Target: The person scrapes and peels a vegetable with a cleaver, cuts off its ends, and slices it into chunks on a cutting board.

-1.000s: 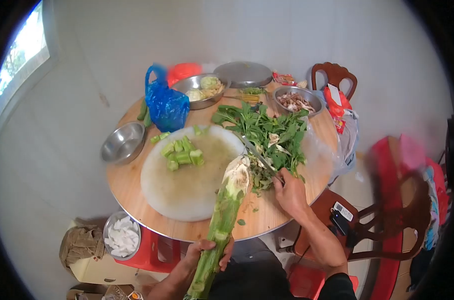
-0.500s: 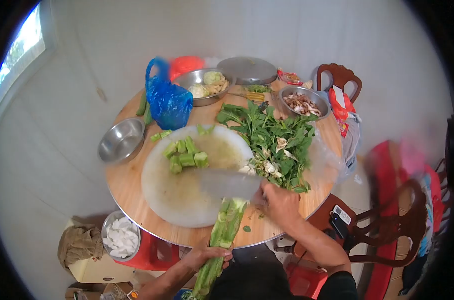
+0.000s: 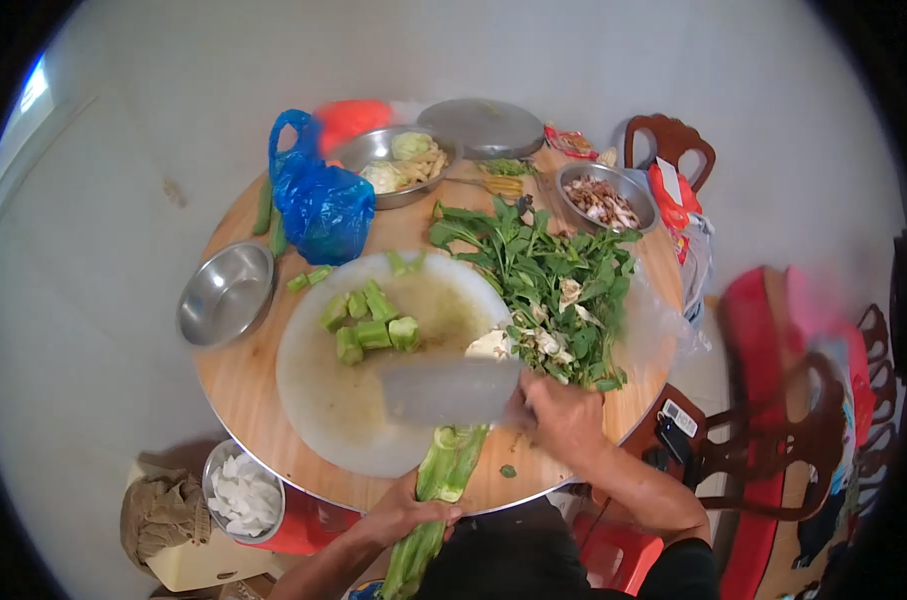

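While my left hand clamps the green stalk near its lower end, the stalk runs up and slightly right onto the white cutting board. My right hand grips the cleaver, whose blade lies crosswise over the stalk's top end. Cut green chunks sit farther up the board; leafy greens crowd the right side, touching nothing I hold.

1. The cleaver is blurred, so its edge is unclear.
2. It hides the top of the green stalk, whose lower end leaves the frame at the bottom.
3. The right hand covers the handle.
4. The chairs (far right) are smeared — details unreadable.
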Demonstrator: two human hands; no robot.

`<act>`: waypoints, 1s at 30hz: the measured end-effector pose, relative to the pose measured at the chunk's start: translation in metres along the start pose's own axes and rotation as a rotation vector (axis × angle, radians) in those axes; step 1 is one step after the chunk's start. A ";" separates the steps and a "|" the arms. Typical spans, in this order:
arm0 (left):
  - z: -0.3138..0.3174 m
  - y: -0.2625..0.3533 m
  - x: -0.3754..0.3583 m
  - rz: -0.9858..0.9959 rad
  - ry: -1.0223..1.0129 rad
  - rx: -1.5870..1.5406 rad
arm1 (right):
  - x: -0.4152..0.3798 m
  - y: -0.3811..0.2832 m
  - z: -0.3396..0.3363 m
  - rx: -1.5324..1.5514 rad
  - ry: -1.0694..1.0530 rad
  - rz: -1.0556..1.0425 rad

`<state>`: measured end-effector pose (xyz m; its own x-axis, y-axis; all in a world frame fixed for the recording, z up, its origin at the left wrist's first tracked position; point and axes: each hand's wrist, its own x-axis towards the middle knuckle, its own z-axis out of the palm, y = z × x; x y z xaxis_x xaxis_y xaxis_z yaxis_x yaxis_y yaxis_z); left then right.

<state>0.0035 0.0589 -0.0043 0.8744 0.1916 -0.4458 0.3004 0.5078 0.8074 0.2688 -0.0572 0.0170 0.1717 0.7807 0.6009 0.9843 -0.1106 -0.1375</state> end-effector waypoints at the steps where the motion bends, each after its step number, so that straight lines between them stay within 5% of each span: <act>1: -0.002 0.002 -0.006 -0.020 -0.024 0.018 | 0.003 0.019 0.006 -0.097 -0.119 0.207; 2: -0.003 0.004 -0.011 -0.033 -0.046 0.034 | 0.002 0.032 0.006 -0.194 -0.235 0.406; 6: 0.008 0.004 -0.032 0.104 -0.104 0.154 | -0.015 0.045 -0.008 -0.020 -0.099 0.442; 8: 0.007 0.022 -0.018 0.016 -0.005 0.182 | 0.002 0.033 -0.010 0.137 0.088 0.337; 10: 0.012 0.021 -0.015 0.016 0.009 0.163 | 0.002 0.020 -0.020 0.062 0.084 0.292; 13: 0.016 0.011 -0.006 0.067 0.109 0.177 | -0.006 0.009 -0.019 0.144 0.065 -0.045; 18: 0.040 0.005 0.000 0.087 0.175 0.165 | -0.002 0.015 -0.012 0.080 -0.001 -0.192; 24: 0.069 0.014 -0.012 0.009 0.277 0.170 | -0.001 0.061 -0.003 0.193 -0.019 -0.101; 26: 0.067 0.000 -0.015 0.078 0.282 0.202 | 0.005 0.086 0.000 0.133 -0.226 0.245; 28: 0.066 -0.005 -0.014 0.139 0.295 0.226 | 0.006 0.082 -0.008 0.209 -0.254 0.253; 30: 0.064 -0.004 -0.015 0.070 0.250 0.068 | 0.006 0.066 -0.010 0.303 -0.087 0.233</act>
<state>0.0131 0.0007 0.0240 0.7750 0.4304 -0.4628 0.2747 0.4301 0.8599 0.3354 -0.0663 0.0198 0.3726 0.8065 0.4590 0.8603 -0.1148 -0.4967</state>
